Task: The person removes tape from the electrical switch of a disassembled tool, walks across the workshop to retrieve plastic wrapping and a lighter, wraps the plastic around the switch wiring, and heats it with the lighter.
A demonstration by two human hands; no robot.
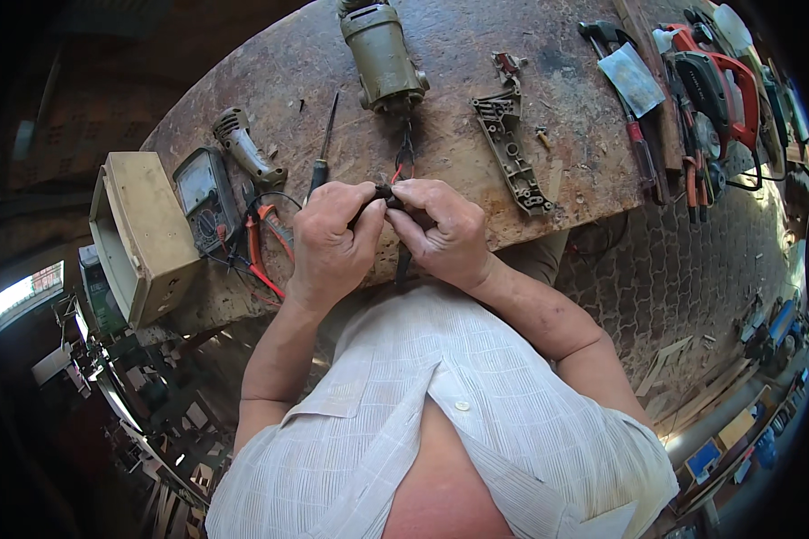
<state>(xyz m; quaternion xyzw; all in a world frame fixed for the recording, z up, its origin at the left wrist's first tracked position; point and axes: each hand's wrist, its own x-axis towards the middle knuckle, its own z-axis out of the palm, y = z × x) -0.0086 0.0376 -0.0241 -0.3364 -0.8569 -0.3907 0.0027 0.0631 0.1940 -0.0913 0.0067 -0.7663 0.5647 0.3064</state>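
Both my hands meet at the near edge of the workbench, pinching a small dark part between thumbs and fingers. My left hand is closed on its left side and my right hand on its right. Fingers cover most of the part, so its exact kind is hidden. Red and dark wires run from near my fingertips up to a olive-grey motor housing of a power tool. Below the hands hangs a dark strip. To the right lies an opened handle half with ribs inside.
A screwdriver, another handle piece, a multimeter with leads and orange-handled pliers lie left, beside a beige box. At right are a hammer, a red-handled screwdriver and a red-and-black power tool.
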